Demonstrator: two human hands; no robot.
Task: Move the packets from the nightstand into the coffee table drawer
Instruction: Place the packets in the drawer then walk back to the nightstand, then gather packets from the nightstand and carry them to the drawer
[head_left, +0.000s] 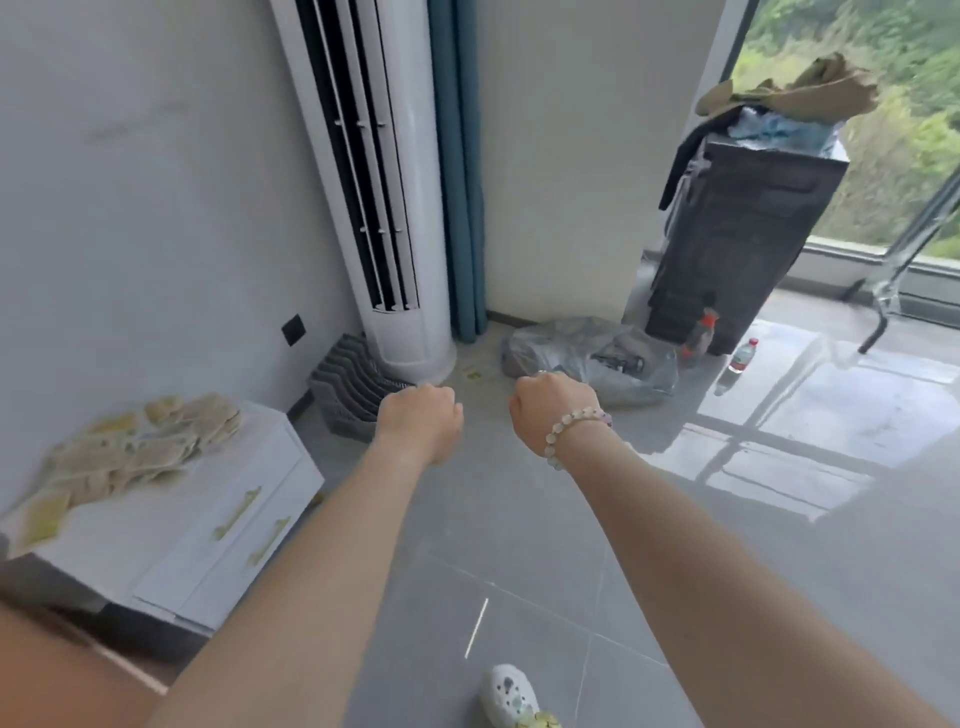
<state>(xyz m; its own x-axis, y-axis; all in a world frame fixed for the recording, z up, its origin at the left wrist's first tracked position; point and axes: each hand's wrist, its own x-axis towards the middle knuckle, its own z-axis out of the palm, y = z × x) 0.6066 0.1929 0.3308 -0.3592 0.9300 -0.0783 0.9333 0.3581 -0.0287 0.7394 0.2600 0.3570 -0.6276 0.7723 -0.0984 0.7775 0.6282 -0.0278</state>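
The packets (130, 457) lie in a loose, overlapping heap on the rear and left part of the white nightstand (156, 530) at the lower left. They are pale beige and yellow, and too blurred for any print or count to be made out. The nightstand's near corner is cut off by the person's left arm, and two gold handles (236, 514) show on its drawer fronts. Both arms reach forward over the grey tile floor (519, 545), well apart from the heap. The left hand (421, 423) and the right hand (550, 410) are seen from the back, with the fingers curled under into fists. The fingertips and the inside of each fist are hidden. A bead bracelet (574, 426) circles the right wrist. Beyond the hands stands a white tower air conditioner (384, 208) with a grey slatted rack (353, 384) at its base and a blue curtain (460, 182) beside it. To the right is a crumpled plastic bag (587, 358) with unclear contents. Past it a dark cabinet (743, 234) is piled with clothes (795, 93). A white shoe (509, 696) is cut off at the bottom edge.
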